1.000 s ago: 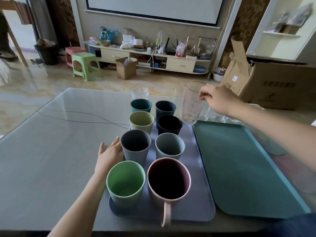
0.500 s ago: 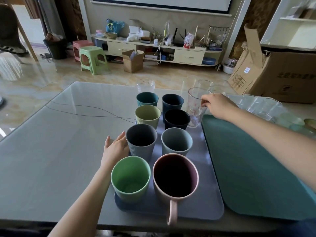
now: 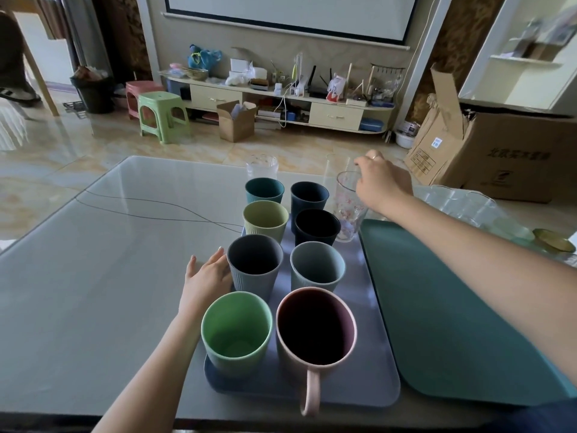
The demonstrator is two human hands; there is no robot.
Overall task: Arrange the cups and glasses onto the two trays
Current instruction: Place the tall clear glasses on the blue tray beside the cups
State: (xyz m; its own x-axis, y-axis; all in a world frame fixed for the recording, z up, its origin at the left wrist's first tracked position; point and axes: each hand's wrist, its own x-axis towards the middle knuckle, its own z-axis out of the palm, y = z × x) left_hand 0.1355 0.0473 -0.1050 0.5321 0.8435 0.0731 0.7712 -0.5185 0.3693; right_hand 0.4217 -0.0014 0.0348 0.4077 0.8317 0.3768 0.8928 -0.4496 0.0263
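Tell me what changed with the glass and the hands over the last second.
The right hand brought the patterned glass down from the air and stood it on the blue-grey tray beside the dark cups, its grip now at the rim. The left hand stayed by the grey cup; the teal tray stayed bare.

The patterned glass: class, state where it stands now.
In the head view the patterned glass stands at the blue-grey tray's far right corner, beside the black cup, under the right hand.

Glossy smooth grey tabletop (image 3: pixel 93 276); matt blue-grey plastic tray (image 3: pixel 368 370); ribbed matt dark-grey cup (image 3: pixel 254 278); clear floral-printed glass tumbler (image 3: pixel 348 207).
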